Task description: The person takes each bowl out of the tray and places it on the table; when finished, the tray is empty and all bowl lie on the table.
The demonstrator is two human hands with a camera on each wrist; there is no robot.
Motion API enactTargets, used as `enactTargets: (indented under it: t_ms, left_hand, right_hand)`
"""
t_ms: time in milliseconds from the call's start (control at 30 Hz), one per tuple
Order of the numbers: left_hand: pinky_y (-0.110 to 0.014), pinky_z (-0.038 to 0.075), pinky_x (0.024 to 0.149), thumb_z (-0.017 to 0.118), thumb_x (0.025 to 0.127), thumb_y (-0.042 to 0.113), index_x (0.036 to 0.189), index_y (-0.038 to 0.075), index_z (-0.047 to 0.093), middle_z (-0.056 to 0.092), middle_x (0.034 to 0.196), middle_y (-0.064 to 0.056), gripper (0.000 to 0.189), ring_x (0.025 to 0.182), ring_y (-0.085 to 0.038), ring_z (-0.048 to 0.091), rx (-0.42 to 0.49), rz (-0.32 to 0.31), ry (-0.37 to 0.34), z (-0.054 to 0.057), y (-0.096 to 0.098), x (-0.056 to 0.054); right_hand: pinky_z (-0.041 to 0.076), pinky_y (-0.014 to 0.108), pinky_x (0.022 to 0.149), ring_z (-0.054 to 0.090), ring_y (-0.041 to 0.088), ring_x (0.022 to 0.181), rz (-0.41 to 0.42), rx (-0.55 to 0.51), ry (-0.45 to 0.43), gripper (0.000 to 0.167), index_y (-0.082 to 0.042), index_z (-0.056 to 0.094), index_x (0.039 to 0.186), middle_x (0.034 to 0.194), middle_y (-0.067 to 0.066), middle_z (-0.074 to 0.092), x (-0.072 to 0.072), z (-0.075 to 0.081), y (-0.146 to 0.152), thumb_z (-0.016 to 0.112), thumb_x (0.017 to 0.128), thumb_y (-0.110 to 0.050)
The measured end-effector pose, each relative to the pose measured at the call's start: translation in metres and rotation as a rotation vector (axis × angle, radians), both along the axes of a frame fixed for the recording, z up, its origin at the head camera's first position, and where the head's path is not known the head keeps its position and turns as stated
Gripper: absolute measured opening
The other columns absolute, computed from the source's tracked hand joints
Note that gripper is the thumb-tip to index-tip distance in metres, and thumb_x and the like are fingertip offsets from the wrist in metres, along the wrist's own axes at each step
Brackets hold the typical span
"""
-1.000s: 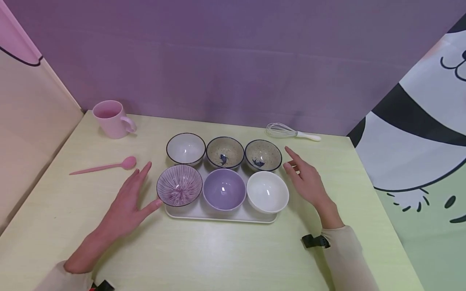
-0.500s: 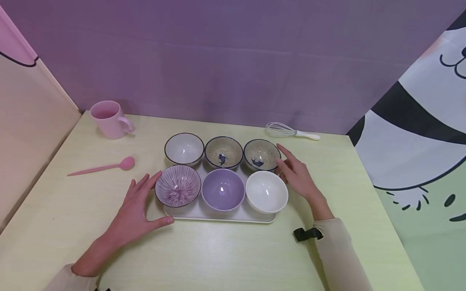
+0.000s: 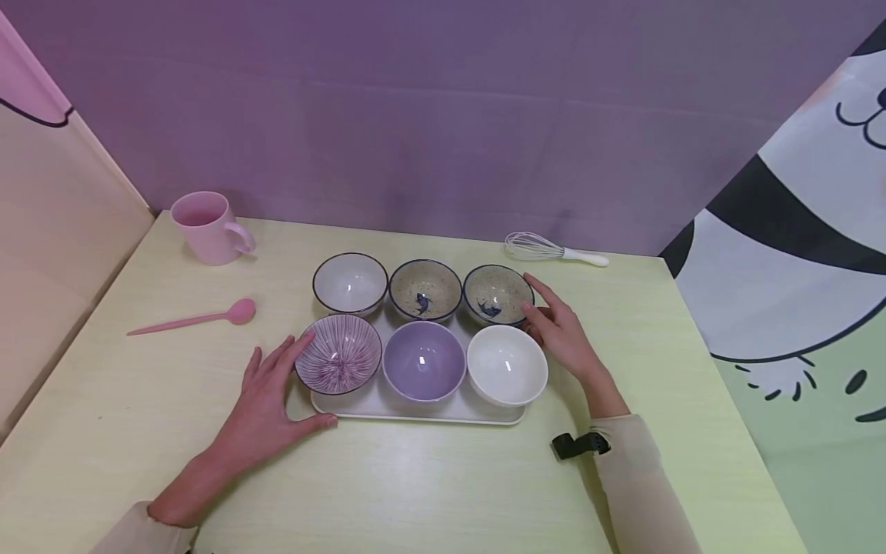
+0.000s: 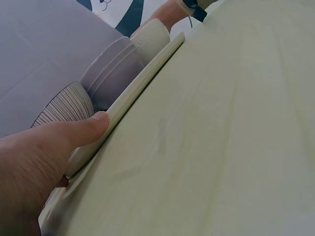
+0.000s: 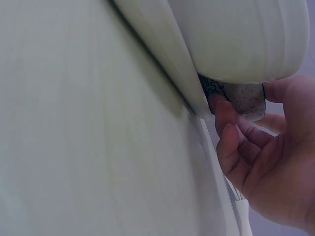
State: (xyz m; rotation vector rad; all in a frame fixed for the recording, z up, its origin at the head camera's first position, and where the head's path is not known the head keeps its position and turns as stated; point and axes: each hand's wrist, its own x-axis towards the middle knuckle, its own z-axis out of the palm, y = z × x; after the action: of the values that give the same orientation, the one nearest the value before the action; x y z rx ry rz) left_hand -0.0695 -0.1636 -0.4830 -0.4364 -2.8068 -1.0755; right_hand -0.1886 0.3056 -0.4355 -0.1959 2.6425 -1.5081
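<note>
A white tray [image 3: 415, 415] carries two rows of bowls. At its left end, my left hand [image 3: 266, 408] holds the tray, thumb along the front rim, index fingertip over the edge of the purple-striped bowl [image 3: 339, 355]. In the left wrist view the thumb [image 4: 86, 129] lies on the tray's side. My right hand [image 3: 564, 335] grips the back-right speckled bowl [image 3: 498, 292], its thumb at the rim and the index finger round the far side. Beneath, in the right wrist view, the other fingers [image 5: 231, 140] curl by that bowl's base.
Also on the tray are a lavender bowl [image 3: 424, 362], a white bowl [image 3: 508, 365], a dark-rimmed white bowl [image 3: 351, 283] and another speckled bowl [image 3: 426, 288]. A pink mug [image 3: 211, 231] and pink spoon [image 3: 221, 314] are at left. A whisk [image 3: 554, 250] lies behind, near the purple wall.
My left hand has come in from the left to the tray's front-left corner. My right hand has moved left onto the back-right speckled bowl. The bowls keep their arrangement.
</note>
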Motion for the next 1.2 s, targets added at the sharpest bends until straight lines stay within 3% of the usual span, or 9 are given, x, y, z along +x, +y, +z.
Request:
enactTargets:
  t_ms: [200, 600, 967, 1200]
  left_hand:
    - [-0.066, 0.003, 0.138, 0.102, 0.076, 0.045, 0.178, 0.018, 0.023, 0.041, 0.173, -0.026, 0.132, 0.161, -0.051, 0.033, 0.016, -0.003, 0.013, 0.0, 0.001, -0.001]
    - [-0.065, 0.002, 0.139, 0.101, 0.078, 0.049, 0.178, 0.013, 0.018, 0.039, 0.175, -0.023, 0.135, 0.159, -0.049, 0.038, 0.018, -0.003, 0.015, 0.0, 0.0, -0.001]
    - [-0.064, 0.002, 0.139, 0.103, 0.076, 0.044, 0.179, 0.016, 0.017, 0.04, 0.175, -0.024, 0.137, 0.158, -0.05, 0.04, 0.019, 0.0, 0.02, -0.003, 0.001, -0.001]
    - [-0.064, 0.002, 0.139, 0.102, 0.077, 0.047, 0.179, 0.015, 0.017, 0.04, 0.174, -0.024, 0.136, 0.158, -0.049, 0.04, 0.018, 0.007, 0.005, -0.001, 0.0, -0.001]
  right_hand:
    - [0.057, 0.02, 0.061, 0.066, 0.007, 0.07, -0.024, -0.082, -0.016, 0.061, -0.013, 0.037, 0.174, 0.089, 0.008, 0.076, -0.001, -0.001, -0.002, 0.055, 0.117, -0.016]
    - [0.059, 0.019, 0.059, 0.068, 0.006, 0.066, -0.117, -0.212, -0.043, 0.059, -0.012, 0.045, 0.17, 0.075, -0.003, 0.073, 0.0, -0.003, -0.009, 0.054, 0.112, -0.006]
    - [0.062, 0.02, 0.058, 0.07, 0.007, 0.061, -0.192, -0.248, -0.014, 0.059, -0.01, 0.051, 0.167, 0.07, 0.001, 0.073, -0.001, -0.001, -0.012, 0.054, 0.109, -0.001]
    - [0.059, 0.021, 0.051, 0.071, 0.007, 0.056, -0.2, -0.317, 0.004, 0.059, -0.007, 0.049, 0.167, 0.066, -0.003, 0.074, 0.002, 0.007, -0.01, 0.051, 0.108, -0.001]
